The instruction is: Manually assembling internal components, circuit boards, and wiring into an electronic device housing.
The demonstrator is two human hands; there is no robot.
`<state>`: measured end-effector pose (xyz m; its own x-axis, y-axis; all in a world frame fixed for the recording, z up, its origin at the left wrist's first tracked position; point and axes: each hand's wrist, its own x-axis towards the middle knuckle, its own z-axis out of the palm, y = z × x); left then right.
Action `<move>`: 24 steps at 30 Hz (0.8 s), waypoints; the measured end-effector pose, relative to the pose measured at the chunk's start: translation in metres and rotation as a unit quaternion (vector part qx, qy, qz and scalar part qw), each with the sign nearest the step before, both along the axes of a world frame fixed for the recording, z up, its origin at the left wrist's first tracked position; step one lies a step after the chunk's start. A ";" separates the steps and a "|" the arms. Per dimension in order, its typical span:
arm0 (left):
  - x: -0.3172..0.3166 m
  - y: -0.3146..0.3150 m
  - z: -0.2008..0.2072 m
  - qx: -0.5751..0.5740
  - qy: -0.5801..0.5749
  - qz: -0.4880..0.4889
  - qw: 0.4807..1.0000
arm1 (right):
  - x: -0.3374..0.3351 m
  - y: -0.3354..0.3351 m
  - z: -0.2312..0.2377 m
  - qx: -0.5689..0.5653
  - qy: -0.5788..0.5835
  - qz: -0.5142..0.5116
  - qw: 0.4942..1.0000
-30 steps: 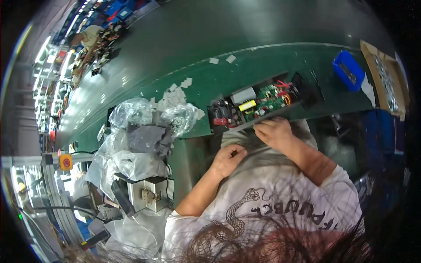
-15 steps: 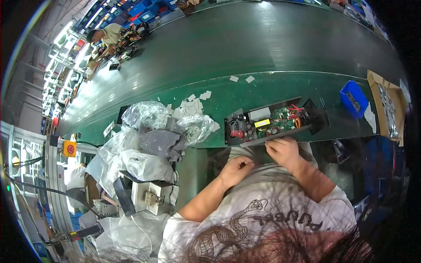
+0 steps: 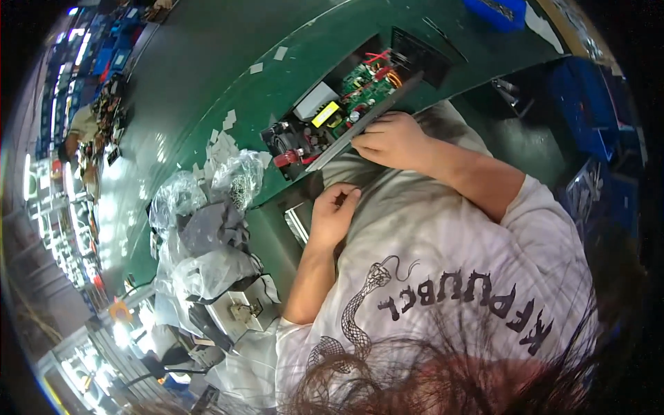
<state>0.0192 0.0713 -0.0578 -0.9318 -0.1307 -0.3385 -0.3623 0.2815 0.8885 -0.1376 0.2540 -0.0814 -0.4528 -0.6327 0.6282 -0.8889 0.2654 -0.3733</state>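
Left fingers (image 3: pixel 339 190) curled, right fingers (image 3: pixel 370 142) at chassis (image 3: pixel 338 146); grips unclear; plastic bags (image 3: pixel 176 197), paper scraps (image 3: pixel 222 146) leftward.

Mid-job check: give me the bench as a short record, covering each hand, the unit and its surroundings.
Right hand: at the housing's near wall; grip unclear
Left hand: curled, apart from the housing; whether it holds anything is hidden
Unit: open dark housing with green circuit board
Left of unit: clear plastic bags, white pieces
Upper right: blue bin
Surface: green table
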 end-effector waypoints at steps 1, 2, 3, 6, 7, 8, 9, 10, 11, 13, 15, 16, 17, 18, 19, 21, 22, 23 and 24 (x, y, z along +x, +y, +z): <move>0.001 0.000 -0.002 -0.003 -0.004 -0.007 1.000 | 0.001 0.000 -0.001 -0.003 -0.004 -0.007 1.000; 0.002 0.000 -0.006 0.009 0.003 -0.004 1.000 | 0.002 0.001 -0.001 -0.011 -0.004 -0.011 1.000; 0.002 -0.001 -0.009 0.022 0.010 0.000 1.000 | 0.003 0.001 -0.002 -0.019 -0.004 -0.015 1.000; 0.006 -0.004 -0.013 -0.015 0.018 -0.001 1.000 | 0.004 -0.001 -0.004 -0.020 -0.012 -0.020 1.000; 0.003 -0.003 -0.010 -0.004 0.023 -0.002 1.000 | 0.003 -0.001 -0.005 -0.015 -0.005 -0.020 1.000; 0.004 -0.004 -0.012 -0.005 0.029 -0.007 1.000 | 0.004 -0.003 -0.005 -0.023 -0.024 -0.017 0.999; 0.006 -0.006 -0.013 -0.005 0.036 -0.013 0.999 | 0.005 -0.004 -0.006 -0.024 -0.031 -0.021 0.999; 0.006 -0.007 -0.014 -0.003 0.032 -0.015 0.999 | 0.004 -0.004 -0.006 -0.034 -0.028 -0.020 0.999; 0.006 -0.008 -0.013 0.001 0.022 -0.008 1.000 | 0.003 -0.005 -0.006 -0.044 -0.025 -0.019 0.999; 0.007 -0.009 -0.014 0.006 0.011 -0.001 1.000 | 0.003 -0.006 -0.007 -0.037 -0.028 -0.021 0.999; 0.008 -0.009 -0.015 0.008 0.046 -0.010 0.999 | 0.003 -0.008 -0.009 -0.054 -0.042 -0.014 0.998; 0.007 -0.008 -0.013 0.007 0.048 -0.012 0.999 | 0.003 -0.007 -0.009 -0.055 -0.039 -0.015 0.998; 0.006 -0.006 -0.012 0.007 0.055 -0.010 0.998 | 0.003 -0.007 -0.009 -0.056 -0.036 -0.022 0.998; 0.005 -0.005 -0.011 0.006 0.062 -0.008 0.998 | 0.003 -0.007 -0.010 -0.057 -0.032 -0.029 0.997; 0.006 -0.005 -0.011 0.005 0.064 -0.008 0.998 | 0.003 -0.007 -0.010 -0.058 -0.030 -0.029 0.997; 0.006 -0.006 -0.014 0.020 0.058 -0.009 0.998 | 0.002 -0.007 -0.011 -0.054 -0.025 -0.020 0.998; 0.006 -0.006 -0.014 0.020 0.058 -0.009 0.998 | 0.002 -0.007 -0.010 -0.054 -0.024 -0.019 0.998; 0.007 -0.006 -0.015 0.023 0.057 -0.009 0.998 | 0.002 -0.006 -0.010 -0.050 -0.020 -0.018 0.998; 0.007 -0.006 -0.015 0.026 0.056 -0.010 0.998 | 0.001 -0.006 -0.009 -0.045 -0.016 -0.018 0.999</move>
